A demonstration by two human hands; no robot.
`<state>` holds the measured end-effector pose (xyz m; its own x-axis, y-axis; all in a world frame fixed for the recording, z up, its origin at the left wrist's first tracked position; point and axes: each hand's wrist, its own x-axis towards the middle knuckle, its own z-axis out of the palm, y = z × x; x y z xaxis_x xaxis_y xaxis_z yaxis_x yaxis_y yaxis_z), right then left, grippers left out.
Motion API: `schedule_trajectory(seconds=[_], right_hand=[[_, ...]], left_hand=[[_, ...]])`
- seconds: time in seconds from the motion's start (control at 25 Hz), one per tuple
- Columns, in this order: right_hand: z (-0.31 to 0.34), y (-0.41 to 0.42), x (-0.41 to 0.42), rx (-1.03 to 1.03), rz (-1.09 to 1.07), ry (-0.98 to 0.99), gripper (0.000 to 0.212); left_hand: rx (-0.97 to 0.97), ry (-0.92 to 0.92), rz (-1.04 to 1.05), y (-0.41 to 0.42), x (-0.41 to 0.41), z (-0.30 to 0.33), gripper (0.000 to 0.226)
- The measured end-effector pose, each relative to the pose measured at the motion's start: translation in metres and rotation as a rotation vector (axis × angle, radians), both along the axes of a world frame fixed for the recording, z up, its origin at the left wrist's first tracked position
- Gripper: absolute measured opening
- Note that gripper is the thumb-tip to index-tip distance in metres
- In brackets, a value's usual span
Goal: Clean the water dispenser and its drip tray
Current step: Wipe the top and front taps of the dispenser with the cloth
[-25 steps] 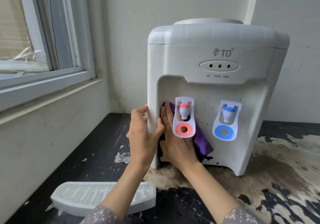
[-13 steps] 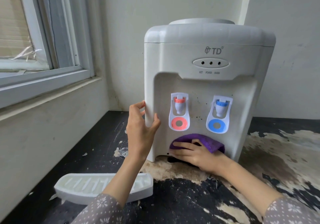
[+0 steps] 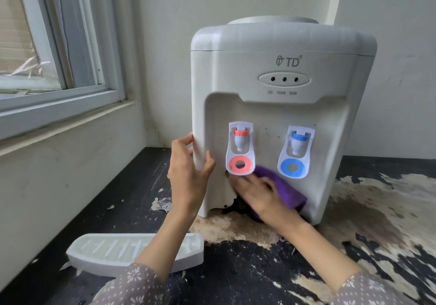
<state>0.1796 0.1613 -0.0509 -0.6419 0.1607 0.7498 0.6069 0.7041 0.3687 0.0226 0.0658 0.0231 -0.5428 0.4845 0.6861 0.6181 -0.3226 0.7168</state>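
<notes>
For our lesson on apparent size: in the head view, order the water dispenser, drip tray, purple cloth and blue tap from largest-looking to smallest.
1. water dispenser
2. drip tray, partly hidden by an arm and nearer the camera
3. purple cloth, partly covered by the right hand
4. blue tap

plain home room corner, painted walls (image 3: 188, 3), framed window (image 3: 70, 45), worn peeling black tabletop (image 3: 259, 269), countertop water dispenser (image 3: 283, 69)

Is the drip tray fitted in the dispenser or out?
Out. The drip tray lies flat on the counter, left of and in front of the dispenser, apart from it.
</notes>
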Motion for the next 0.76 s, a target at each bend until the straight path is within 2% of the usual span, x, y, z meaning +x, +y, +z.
schedule_trajectory(seconds=[0.08, 0.16, 0.32, 0.4, 0.44, 0.52, 0.6, 0.64, 0.68, 0.76], right_hand=[[-0.007, 0.006, 0.006, 0.043, 0.105, -0.213, 0.049], [-0.001, 0.002, 0.017, 0.043, 0.153, -0.259, 0.047], [0.022, -0.007, 0.028, 0.010, 0.080, 0.286, 0.067], [0.030, -0.005, 0.021, -0.051, -0.006, 0.435, 0.070], [0.029, -0.003, 0.015, -0.049, -0.007, 0.427, 0.068], [0.017, 0.001, 0.001, -0.001, 0.047, 0.244, 0.058], [0.001, 0.003, -0.007, -0.066, 0.109, 0.062, 0.039], [-0.002, -0.001, -0.006, -0.109, 0.119, 0.007, 0.037], [-0.003, -0.003, -0.002, -0.093, 0.129, -0.016, 0.040], [0.008, -0.009, 0.007, -0.063, 0.118, 0.139, 0.056]], left_hand=[[-0.003, 0.007, 0.006, 0.000, 0.000, 0.000, 0.045], [-0.001, 0.016, 0.012, 0.000, 0.000, 0.000, 0.045], [0.005, 0.011, 0.007, 0.001, 0.000, 0.000, 0.044], [0.010, 0.021, 0.011, 0.002, 0.000, 0.000, 0.044], [0.012, 0.026, 0.013, 0.002, 0.000, -0.001, 0.044], [0.019, 0.025, 0.019, 0.003, 0.000, -0.002, 0.044], [0.023, 0.023, 0.024, 0.003, -0.001, -0.003, 0.043], [0.022, 0.025, 0.023, 0.003, 0.000, -0.002, 0.043], [0.020, 0.027, 0.021, 0.003, 0.000, -0.002, 0.043], [0.016, 0.029, 0.019, 0.003, 0.000, -0.002, 0.044]])
